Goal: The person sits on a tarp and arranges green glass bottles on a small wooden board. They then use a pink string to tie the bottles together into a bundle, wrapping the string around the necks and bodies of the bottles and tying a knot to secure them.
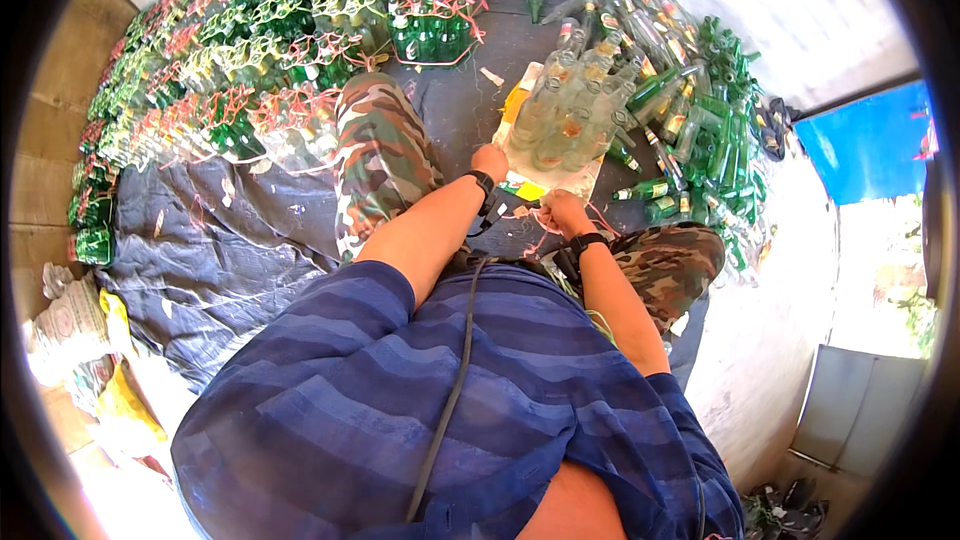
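Between my knees, a group of clear glass bottles [572, 120] stands packed together on a pale flat board [570, 180]. My left hand [490, 162] is closed at the board's near left edge; whatever it holds is hidden. Fingers pinched, my right hand [566, 213] is at the board's near right corner with red plastic string [541, 238] at it. Strands of that string trail on both sides of the hand. A yellow patch [530, 192] shows on the board between my two hands. Both wrists wear black bands.
Bundles of bottles tied with red and green string [250, 60] fill the far left. Loose green bottles [725, 110] lie heaped on the right, against the white wall [810, 20]. A dark sheet [240, 230] covers the floor. Yellow bags [130, 405] lie at the left.
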Demonstrator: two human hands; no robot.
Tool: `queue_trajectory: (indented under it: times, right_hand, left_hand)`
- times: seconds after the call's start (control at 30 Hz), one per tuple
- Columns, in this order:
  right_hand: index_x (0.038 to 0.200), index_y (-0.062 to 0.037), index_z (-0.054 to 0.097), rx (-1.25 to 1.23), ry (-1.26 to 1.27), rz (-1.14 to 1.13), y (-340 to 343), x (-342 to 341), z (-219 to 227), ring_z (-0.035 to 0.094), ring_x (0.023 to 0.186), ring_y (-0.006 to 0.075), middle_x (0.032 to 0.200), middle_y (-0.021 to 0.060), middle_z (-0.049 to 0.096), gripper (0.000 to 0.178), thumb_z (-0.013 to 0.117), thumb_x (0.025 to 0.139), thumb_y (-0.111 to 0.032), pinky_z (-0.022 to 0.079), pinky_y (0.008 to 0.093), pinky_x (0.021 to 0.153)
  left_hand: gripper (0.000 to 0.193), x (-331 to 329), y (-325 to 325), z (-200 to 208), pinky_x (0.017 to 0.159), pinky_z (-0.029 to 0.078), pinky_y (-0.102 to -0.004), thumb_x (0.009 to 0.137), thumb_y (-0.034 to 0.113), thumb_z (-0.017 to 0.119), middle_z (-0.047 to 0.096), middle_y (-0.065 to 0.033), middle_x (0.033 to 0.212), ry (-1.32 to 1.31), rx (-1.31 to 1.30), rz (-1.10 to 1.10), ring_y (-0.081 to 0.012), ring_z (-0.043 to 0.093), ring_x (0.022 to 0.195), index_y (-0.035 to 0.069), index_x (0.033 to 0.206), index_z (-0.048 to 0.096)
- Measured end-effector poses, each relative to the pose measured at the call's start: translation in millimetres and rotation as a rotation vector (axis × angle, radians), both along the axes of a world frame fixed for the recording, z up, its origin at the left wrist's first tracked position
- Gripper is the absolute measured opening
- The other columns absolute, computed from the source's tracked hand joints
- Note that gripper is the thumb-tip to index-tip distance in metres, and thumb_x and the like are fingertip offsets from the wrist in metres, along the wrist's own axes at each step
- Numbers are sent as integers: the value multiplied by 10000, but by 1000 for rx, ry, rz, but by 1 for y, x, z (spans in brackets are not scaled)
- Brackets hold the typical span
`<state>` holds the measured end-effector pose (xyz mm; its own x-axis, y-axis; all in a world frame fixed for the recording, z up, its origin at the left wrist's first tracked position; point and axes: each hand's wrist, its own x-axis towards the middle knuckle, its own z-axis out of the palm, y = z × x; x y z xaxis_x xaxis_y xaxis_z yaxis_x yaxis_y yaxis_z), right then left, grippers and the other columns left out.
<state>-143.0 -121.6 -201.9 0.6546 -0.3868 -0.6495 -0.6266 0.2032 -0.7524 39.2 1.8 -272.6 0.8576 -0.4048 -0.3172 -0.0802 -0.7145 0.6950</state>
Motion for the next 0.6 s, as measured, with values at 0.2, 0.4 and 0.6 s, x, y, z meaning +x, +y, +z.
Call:
queue_trajectory:
  times: [0.2,0.4,0.6]
  right_hand:
    - [827,-42,572,50,-46,22,0,0,-3,532,518,141,688,82,612,141,584,940,-127,392,294,457]
    - [869,-106,579,42,3,43,-8,16,-22,619,645,116,730,-3,541,103,633,925,-173,541,256,614]
    - [887,-121,611,121,15,-24,-1,13,12,400,576,88,730,-35,508,116,638,946,-218,351,272,547]
  left_hand:
    - [213,4,7,31,845,573,-442,893,188,652,708,-264,1106,123,201,-115,-378,701,1045,3,897,756]
    - [184,-1,11,-2,650,586,-389,923,174,639,723,-167,912,-455,252,-888,-288,731,770,11,974,707]
    - [262,-32,7,48,613,589,-361,1025,183,474,711,-127,959,797,-349,-196,-238,743,776,24,1195,594]
